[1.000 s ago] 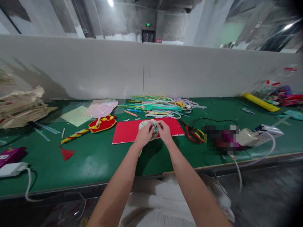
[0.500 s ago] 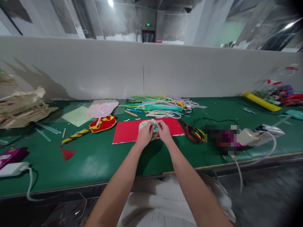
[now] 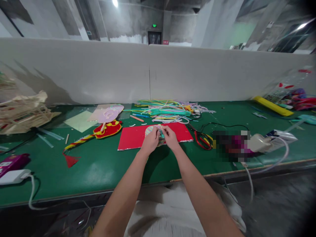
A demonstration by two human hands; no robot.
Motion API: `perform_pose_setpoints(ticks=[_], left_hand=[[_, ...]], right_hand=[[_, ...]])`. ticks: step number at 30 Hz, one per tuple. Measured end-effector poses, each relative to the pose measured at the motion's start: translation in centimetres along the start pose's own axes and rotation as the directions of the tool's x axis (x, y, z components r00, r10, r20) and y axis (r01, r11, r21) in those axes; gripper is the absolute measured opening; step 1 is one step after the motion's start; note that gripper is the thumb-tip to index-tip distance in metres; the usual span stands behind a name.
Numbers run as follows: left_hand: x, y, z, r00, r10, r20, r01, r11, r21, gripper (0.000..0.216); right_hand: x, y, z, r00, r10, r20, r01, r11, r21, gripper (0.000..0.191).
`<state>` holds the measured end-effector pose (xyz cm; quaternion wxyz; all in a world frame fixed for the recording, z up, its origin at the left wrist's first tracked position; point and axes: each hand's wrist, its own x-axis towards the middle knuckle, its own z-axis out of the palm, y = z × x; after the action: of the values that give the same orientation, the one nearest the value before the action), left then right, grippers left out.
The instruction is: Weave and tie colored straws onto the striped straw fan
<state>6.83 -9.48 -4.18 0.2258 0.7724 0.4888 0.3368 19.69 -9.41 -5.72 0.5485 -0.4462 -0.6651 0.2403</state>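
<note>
My left hand (image 3: 150, 141) has its fingers pinched at the near edge of a round pastel-striped piece (image 3: 149, 129). Close beside it, my right hand (image 3: 171, 137) also pinches the piece, near a teal bit between the two hands. What exactly lies in the fingertips is too small to make out. Both hands work over a red board (image 3: 130, 138) that lies flat on the green table. To the left is a red fan-shaped piece (image 3: 108, 129) with yellow trim, a twisted handle and a red tassel.
A heap of pastel pipe cleaners or strips (image 3: 168, 112) lies behind the board. Red-handled scissors (image 3: 202, 141) are to its right. A lilac fan-shaped piece (image 3: 110, 114) rests at the back left, near pale green paper (image 3: 80, 121). White cables hang over the front edge.
Both hands stay in nearly the same spot over the board. Only a slight shift of the fingers on the striped piece shows.
</note>
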Motion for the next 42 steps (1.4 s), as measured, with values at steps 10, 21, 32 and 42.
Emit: perform_pose_setpoints(ticks=[10,21,32,42], left_hand=[[-0.2,0.1,-0.2,1.0,0.026,0.006,-0.027,0.991,0.132,0.029],[0.6,0.0,1.0,0.995,-0.003,-0.097,-0.016,0.98,-0.196,0.02],[0.4,-0.1,0.3,1.0,0.022,0.012,-0.02,0.982,-0.186,0.019],[0.5,-0.1,-0.1,0.996,0.083,-0.03,-0.087,0.984,-0.158,0.019]], right_hand=[[-0.1,-0.1,0.2,0.999,-0.031,-0.036,0.031,0.999,-0.02,0.023],[-0.1,-0.3,0.4,0.996,-0.015,-0.093,0.01,0.999,-0.049,0.02],[-0.1,0.0,-0.2,0.999,0.031,-0.035,-0.031,0.999,0.012,0.022],[-0.1,-0.3,-0.1,0.999,0.019,-0.026,-0.018,0.999,0.032,0.024]])
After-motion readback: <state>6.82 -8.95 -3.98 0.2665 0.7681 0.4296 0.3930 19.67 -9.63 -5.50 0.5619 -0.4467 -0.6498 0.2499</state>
